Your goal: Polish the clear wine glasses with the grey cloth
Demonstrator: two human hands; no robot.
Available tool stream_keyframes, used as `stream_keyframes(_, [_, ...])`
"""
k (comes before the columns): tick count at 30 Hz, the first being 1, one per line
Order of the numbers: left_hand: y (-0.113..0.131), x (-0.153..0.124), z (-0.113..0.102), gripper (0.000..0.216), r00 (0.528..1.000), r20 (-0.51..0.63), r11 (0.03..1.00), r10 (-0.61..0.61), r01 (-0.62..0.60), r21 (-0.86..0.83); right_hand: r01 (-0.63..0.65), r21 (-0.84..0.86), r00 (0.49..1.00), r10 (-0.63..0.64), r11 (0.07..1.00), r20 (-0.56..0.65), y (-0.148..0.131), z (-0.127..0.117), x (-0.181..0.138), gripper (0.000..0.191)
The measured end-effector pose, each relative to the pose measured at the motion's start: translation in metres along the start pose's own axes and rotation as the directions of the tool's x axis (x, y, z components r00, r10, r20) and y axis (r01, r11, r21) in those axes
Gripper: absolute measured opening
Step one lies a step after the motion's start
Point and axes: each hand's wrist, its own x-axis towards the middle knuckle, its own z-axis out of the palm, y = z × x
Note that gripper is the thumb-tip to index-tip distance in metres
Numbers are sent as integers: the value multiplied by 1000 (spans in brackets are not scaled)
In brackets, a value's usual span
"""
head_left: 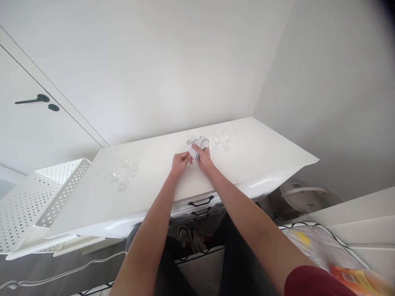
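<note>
Above the middle of a white dresser top, my right hand (204, 158) is closed round a pale grey-white cloth (195, 151), its thumb pressed on the folds. Close beside it, my left hand (180, 163) pinches at the lower left of the cloth. A small clear piece of a glass (190, 165) shows under the fingers, perhaps a stem or foot; the cloth and hands hide the rest. To the right stand clear stemmed glasses (226, 136). Several more clear glasses (114, 176) are grouped on the left, some seemingly lying down.
The dresser top (160, 181) has dark drawer handles (201, 202) along its front. A white perforated rack (33, 197) stands at its left end, near a door handle (33, 99). A white cable (68, 271) crosses the floor. A grey padded item (317, 242) lies at lower right.
</note>
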Motion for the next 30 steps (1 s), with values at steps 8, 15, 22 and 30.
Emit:
stream_keyframes(8, [2, -3, 3, 30, 994, 96, 996, -48, 54, -67, -55, 61, 996, 51, 997, 67, -3, -6, 3, 55])
stream_keyframes(15, [-7, -4, 5, 27, 992, -70, 960, 109, -87, 265, 43, -50, 999, -43, 998, 9, -1, 0, -3, 57])
stream_keyframes(22, [-9, 1, 8, 21, 1000, -27, 1000, -8, 9, 24, -111, 163, 993, 105, 980, 49, 1, -8, 9, 41])
stream_keyframes(30, [-12, 2, 5, 20, 960, -274, 998, 55, -46, 39, -104, -76, 989, 111, 992, 98, 14, 2, 2, 55])
